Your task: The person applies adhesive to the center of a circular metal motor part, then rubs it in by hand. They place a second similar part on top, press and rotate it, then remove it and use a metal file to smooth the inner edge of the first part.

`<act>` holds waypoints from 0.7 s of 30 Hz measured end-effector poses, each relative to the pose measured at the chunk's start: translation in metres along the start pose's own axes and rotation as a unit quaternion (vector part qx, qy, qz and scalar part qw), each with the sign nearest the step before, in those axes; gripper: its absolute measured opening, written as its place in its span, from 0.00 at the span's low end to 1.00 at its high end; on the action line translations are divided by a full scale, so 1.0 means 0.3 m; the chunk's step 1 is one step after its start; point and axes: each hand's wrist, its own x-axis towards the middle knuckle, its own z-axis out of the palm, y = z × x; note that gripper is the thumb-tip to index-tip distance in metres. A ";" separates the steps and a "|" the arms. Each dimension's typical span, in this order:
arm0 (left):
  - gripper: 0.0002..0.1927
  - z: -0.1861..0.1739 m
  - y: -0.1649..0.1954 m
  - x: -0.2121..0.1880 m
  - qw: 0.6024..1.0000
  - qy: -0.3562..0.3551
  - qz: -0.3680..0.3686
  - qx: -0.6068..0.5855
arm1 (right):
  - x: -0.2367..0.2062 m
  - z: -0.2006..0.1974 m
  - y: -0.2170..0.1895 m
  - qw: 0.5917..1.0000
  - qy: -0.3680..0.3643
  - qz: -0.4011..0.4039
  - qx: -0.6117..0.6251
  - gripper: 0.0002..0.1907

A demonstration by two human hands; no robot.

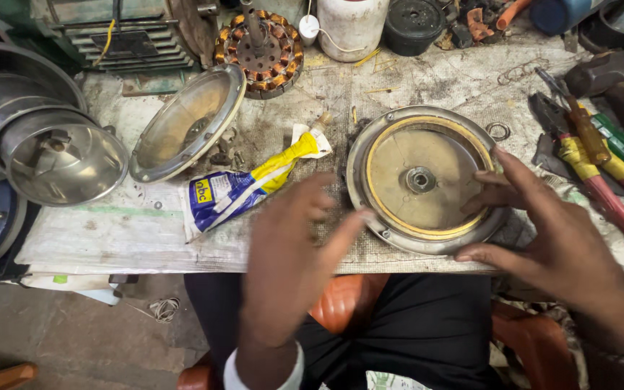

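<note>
A round metal motor cover (427, 180) with a brass-coloured inner face and a centre bearing lies flat on the workbench (131, 231). My left hand (294, 242) hovers at its left rim, fingers apart, one fingertip touching the edge. My right hand (543, 231) rests on the right rim with spread fingers, two fingertips lying on the inner face. Neither hand holds anything. Just left of my left hand lies a squeezed blue, white and yellow tube (250, 184) with its nozzle pointing up and right.
A second shiny cover (189, 123) leans at the back left beside a copper-wound stator (260, 49). Metal housings (45, 144) crowd the left edge. Pliers and screwdrivers (601, 170) with red, yellow and green handles lie at right. A white container (352, 25) stands behind.
</note>
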 end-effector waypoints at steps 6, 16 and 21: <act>0.43 0.127 0.018 0.027 0.998 0.026 0.008 0.050 | -0.041 0.060 -0.063 0.998 0.033 0.054 0.004 0.63; 0.41 0.147 -0.012 0.068 0.992 -0.053 -0.112 0.000 | 0.105 0.024 0.011 0.962 -0.117 -0.127 -0.213 0.63; 0.36 0.145 0.003 0.066 0.990 -0.038 -0.126 -0.054 | 0.142 0.019 0.007 0.939 -0.133 -0.182 -0.259 0.66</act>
